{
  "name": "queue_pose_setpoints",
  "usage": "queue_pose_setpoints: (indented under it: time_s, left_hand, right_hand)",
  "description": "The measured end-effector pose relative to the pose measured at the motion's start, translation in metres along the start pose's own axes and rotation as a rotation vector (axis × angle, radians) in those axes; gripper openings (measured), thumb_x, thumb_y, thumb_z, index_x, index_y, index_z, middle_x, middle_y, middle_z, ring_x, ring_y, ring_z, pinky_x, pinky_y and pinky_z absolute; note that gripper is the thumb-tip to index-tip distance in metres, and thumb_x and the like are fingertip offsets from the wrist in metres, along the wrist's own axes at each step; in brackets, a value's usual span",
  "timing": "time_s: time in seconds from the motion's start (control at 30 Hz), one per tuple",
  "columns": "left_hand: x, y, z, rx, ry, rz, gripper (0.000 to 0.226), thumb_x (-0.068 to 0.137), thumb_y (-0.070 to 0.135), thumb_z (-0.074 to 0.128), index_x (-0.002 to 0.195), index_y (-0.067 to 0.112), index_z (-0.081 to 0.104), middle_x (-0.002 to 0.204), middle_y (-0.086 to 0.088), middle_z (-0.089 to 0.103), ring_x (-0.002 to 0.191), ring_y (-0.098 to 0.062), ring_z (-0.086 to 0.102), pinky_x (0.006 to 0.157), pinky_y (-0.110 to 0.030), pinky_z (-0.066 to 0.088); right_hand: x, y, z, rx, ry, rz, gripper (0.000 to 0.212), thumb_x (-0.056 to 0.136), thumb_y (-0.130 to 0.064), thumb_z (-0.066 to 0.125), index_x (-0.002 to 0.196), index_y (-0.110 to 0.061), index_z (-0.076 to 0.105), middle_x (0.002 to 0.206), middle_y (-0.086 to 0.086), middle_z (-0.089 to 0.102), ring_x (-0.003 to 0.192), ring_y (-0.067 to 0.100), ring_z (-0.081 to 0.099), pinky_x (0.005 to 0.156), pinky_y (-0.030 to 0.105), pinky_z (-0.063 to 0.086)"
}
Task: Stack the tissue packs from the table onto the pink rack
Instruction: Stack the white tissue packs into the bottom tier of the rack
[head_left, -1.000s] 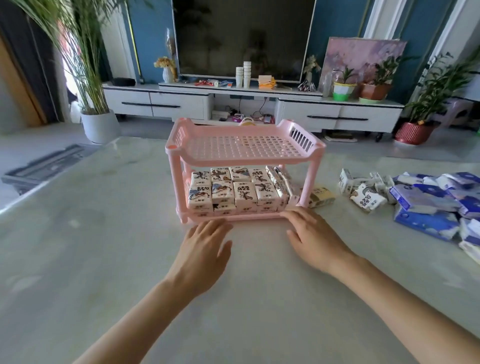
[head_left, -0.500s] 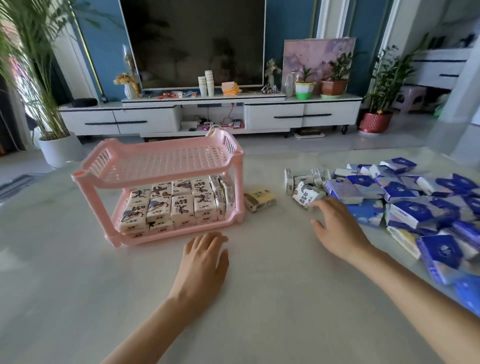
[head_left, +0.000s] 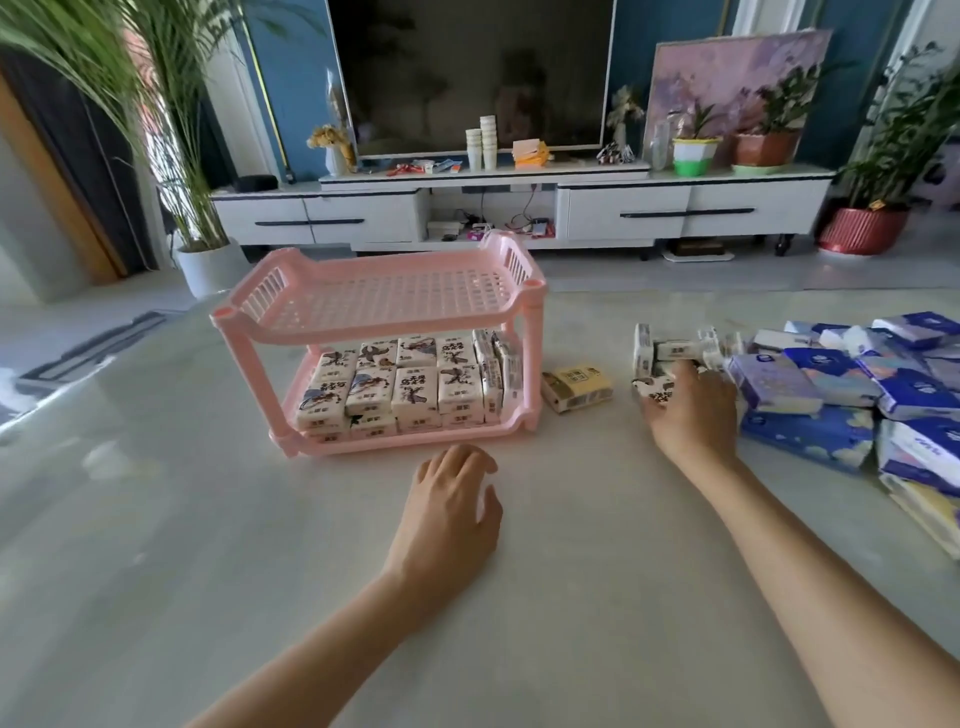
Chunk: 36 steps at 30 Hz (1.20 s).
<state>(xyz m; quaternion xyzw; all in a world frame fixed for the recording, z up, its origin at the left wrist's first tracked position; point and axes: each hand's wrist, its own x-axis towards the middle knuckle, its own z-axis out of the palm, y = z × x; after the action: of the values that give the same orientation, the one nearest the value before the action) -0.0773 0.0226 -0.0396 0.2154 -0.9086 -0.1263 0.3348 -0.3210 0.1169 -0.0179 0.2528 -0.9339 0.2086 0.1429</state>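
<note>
Pink rack (head_left: 379, 343), two tiers, stands on the pale table (head_left: 208, 519), left of centre. The lower tier holds shelved packs (head_left: 414, 389), white with dark print: the top layer lies flat as two rows of four, 8 counted. At least 2 more stand on edge at the right end. The edges of a second layer show beneath the front row, but its count cannot be read. One yellow pack (head_left: 576, 387) lies on the table just beside the rack's right leg. Further right is a loose cluster of small white packs (head_left: 675, 348), at least 4, some on edge, too blurred for a firm count. Beyond them is a heap of blue packs (head_left: 831, 374), more than ten and overlapping, so no exact number. The right hand (head_left: 693, 410) reaches into the white cluster. Its fingers are bent over one white printed pack (head_left: 655, 391), thumb at the pack's near side, grasping it while it sits on the table. The left hand (head_left: 452, 514) rests on the table just in front of the rack, fingers loosely curled and relaxed, holding nothing.
</note>
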Motion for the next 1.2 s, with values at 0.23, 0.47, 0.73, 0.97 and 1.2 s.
queue_pose_setpoints:
  time_s: [0.23,0.47,0.73,0.97,1.2]
  left_hand:
    - [-0.012,-0.009,-0.021,-0.028,0.019,0.029,0.023,0.075,0.013,0.046,0.092,0.012,0.061,0.095,-0.001,0.061,0.092,-0.011,0.047,0.085,-0.021,0.03]
    - [-0.039,-0.072,-0.069,0.082,0.077,-0.087,0.031,0.08,0.024,0.041,0.097,0.014,0.066,0.103,-0.001,0.064,0.101,-0.013,0.049,0.09,-0.022,0.035]
    - [-0.02,-0.095,-0.091,0.04,0.127,-0.173,0.02,0.079,0.001,0.053,0.094,0.008,0.065,0.103,-0.007,0.066,0.091,-0.029,0.061,0.074,-0.029,0.044]
    - [-0.024,-0.091,-0.092,-0.102,0.22,-0.522,0.027,0.086,0.0,0.044,0.106,0.015,0.056,0.109,0.003,0.054,0.094,-0.02,0.055,0.067,-0.027,0.036]
    - [-0.003,-0.098,-0.092,-0.223,0.374,-0.637,0.036,0.083,0.001,0.051,0.116,0.006,0.038,0.108,0.001,0.026,0.103,-0.025,0.043,0.077,-0.029,0.034]
  right_hand:
    - [-0.014,-0.005,-0.026,-0.002,-0.325,0.205,0.053,0.068,-0.026,0.07,0.114,-0.008,0.05,0.11,0.016,0.061,0.104,0.032,0.056,0.089,0.036,0.046]
    - [-0.055,-0.028,-0.077,0.251,-0.67,0.031,0.012,0.08,-0.007,0.069,0.087,-0.003,0.061,0.075,0.012,0.065,0.062,0.02,0.056,0.052,0.025,0.038]
    - [-0.118,-0.133,-0.087,0.49,-0.535,-0.442,0.025,0.085,-0.015,0.065,0.103,-0.029,0.054,0.099,-0.021,0.057,0.089,-0.008,0.055,0.071,-0.005,0.036]
    - [-0.094,-0.22,-0.027,0.383,-0.303,-0.692,0.029,0.087,-0.003,0.059,0.115,-0.008,0.056,0.118,0.008,0.054,0.111,0.02,0.051,0.088,0.016,0.032]
    - [-0.095,-0.231,-0.002,0.374,-0.354,-0.71,0.025,0.088,-0.004,0.056,0.112,-0.013,0.055,0.118,0.002,0.049,0.109,0.017,0.051,0.092,0.026,0.039]
